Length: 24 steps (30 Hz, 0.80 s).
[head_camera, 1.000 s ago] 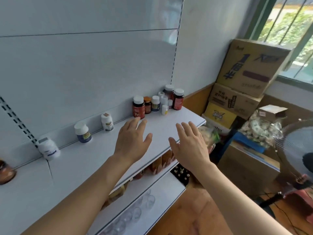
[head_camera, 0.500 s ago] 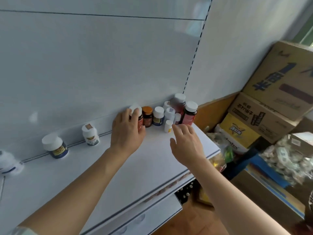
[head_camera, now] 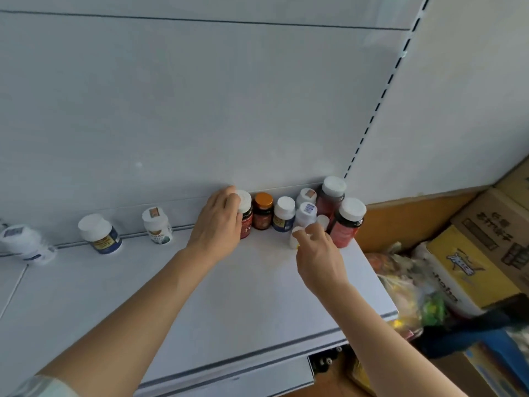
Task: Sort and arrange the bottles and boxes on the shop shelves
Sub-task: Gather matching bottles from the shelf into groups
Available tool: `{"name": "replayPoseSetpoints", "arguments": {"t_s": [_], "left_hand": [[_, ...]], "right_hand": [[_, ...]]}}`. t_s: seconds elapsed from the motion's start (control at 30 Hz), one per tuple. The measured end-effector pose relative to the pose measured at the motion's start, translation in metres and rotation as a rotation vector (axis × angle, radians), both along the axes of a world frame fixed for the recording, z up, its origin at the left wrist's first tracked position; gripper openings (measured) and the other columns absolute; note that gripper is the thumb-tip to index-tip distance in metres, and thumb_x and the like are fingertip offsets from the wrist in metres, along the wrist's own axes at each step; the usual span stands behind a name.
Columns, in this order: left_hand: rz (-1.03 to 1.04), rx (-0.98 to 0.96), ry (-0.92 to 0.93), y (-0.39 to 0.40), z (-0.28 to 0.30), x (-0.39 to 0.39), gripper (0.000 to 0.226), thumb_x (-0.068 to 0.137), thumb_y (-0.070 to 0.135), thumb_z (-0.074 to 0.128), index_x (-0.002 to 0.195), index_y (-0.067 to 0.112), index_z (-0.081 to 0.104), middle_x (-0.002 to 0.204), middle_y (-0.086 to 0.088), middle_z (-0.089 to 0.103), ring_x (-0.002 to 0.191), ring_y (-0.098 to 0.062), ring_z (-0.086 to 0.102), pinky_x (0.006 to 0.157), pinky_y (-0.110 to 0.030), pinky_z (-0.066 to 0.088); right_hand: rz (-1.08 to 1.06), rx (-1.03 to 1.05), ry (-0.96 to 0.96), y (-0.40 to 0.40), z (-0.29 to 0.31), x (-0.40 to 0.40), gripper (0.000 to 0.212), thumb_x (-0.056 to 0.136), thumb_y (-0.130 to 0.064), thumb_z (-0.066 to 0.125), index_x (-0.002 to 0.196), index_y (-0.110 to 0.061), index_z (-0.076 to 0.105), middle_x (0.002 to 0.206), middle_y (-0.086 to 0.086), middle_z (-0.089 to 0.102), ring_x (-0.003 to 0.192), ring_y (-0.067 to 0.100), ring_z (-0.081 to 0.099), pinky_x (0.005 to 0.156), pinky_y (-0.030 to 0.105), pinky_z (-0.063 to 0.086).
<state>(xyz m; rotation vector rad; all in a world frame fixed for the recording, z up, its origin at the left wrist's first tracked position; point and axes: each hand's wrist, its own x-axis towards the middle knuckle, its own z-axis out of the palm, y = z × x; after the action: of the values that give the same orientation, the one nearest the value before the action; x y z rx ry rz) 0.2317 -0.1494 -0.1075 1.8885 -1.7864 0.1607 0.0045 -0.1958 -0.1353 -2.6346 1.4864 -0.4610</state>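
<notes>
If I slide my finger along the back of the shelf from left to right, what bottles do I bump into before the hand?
A white bottle lying on its side → a white-capped bottle with a blue label → a white bottle with a sticker on top → the left hand.

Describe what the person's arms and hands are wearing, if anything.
Both forearms are bare, and the left hand and right hand wear no gloves, rings or watch that I can see. Only a pale, light-patterned sleeve edge shows, on the left arm at the picture's lower left corner.
</notes>
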Motion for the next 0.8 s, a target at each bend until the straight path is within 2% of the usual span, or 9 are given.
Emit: {"name": "replayPoseSetpoints", "arguments": {"t_s": [0.1,0.17,0.27,0.37,0.53,0.7,0.8], "left_hand": [[0.033,-0.014,0.065,0.002,0.001,-0.002,0.027,0.082,-0.001,0.066,0.102,0.001,0.049,0.12,-0.021,0.055,0.099,-0.042,0.059,0.071,-0.046,0.055],[0.071,-0.013,0.097,0.004,0.002,-0.004,0.028,0.083,0.005,0.068,0.103,0.002,0.048,0.118,-0.018,0.052,0.09,-0.04,0.059,0.062,-0.041,0.052],[0.129,-0.002,0.127,0.006,0.002,-0.007,0.032,0.085,0.013,0.069,0.106,0.002,0.048,0.12,-0.015,0.049,0.074,-0.039,0.059,0.057,-0.039,0.049],[0.186,-0.002,0.167,0.006,0.003,-0.012,0.034,0.086,0.017,0.07,0.107,0.001,0.049,0.119,-0.013,0.049,0.067,-0.039,0.058,0.057,-0.043,0.05],[0.198,-0.002,0.208,0.01,0.006,-0.019,0.033,0.086,0.014,0.068,0.113,0.006,0.051,0.123,-0.009,0.048,0.077,-0.035,0.058,0.063,-0.043,0.05],[0.115,-0.002,0.257,0.023,0.005,-0.019,0.037,0.088,0.016,0.065,0.122,0.015,0.05,0.127,0.0,0.046,0.1,-0.025,0.057,0.078,-0.045,0.052],[0.11,0.028,0.296,0.029,0.004,-0.022,0.038,0.089,0.018,0.063,0.125,0.018,0.05,0.128,0.003,0.045,0.106,-0.022,0.056,0.084,-0.043,0.051]], "right_hand": [[0.094,-0.006,-0.092,-0.006,-0.005,0.001,0.015,0.079,-0.001,0.068,0.089,-0.009,0.06,0.091,0.012,0.05,0.062,0.033,0.051,0.044,0.04,0.048],[0.118,0.002,-0.115,-0.012,-0.006,0.001,0.014,0.079,-0.003,0.068,0.088,-0.009,0.06,0.093,0.012,0.052,0.058,0.034,0.052,0.042,0.041,0.048],[0.103,0.013,-0.111,-0.016,-0.007,0.002,0.016,0.079,-0.003,0.069,0.091,-0.01,0.06,0.097,0.012,0.054,0.056,0.036,0.055,0.039,0.041,0.048],[0.141,-0.02,-0.119,-0.018,-0.007,0.003,0.018,0.075,-0.003,0.072,0.088,-0.01,0.061,0.088,0.011,0.053,0.049,0.035,0.051,0.034,0.039,0.045],[0.214,-0.051,-0.202,-0.022,-0.008,0.002,0.016,0.08,-0.012,0.073,0.095,-0.012,0.065,0.08,0.009,0.054,0.051,0.034,0.053,0.036,0.035,0.043],[0.266,-0.083,-0.259,-0.026,-0.007,0.0,0.014,0.079,-0.009,0.075,0.087,-0.007,0.063,0.077,0.01,0.059,0.05,0.035,0.055,0.037,0.035,0.044],[0.289,-0.052,-0.278,-0.026,-0.007,-0.003,0.015,0.082,-0.015,0.072,0.085,-0.008,0.059,0.074,0.009,0.062,0.054,0.034,0.058,0.042,0.038,0.047]]}}
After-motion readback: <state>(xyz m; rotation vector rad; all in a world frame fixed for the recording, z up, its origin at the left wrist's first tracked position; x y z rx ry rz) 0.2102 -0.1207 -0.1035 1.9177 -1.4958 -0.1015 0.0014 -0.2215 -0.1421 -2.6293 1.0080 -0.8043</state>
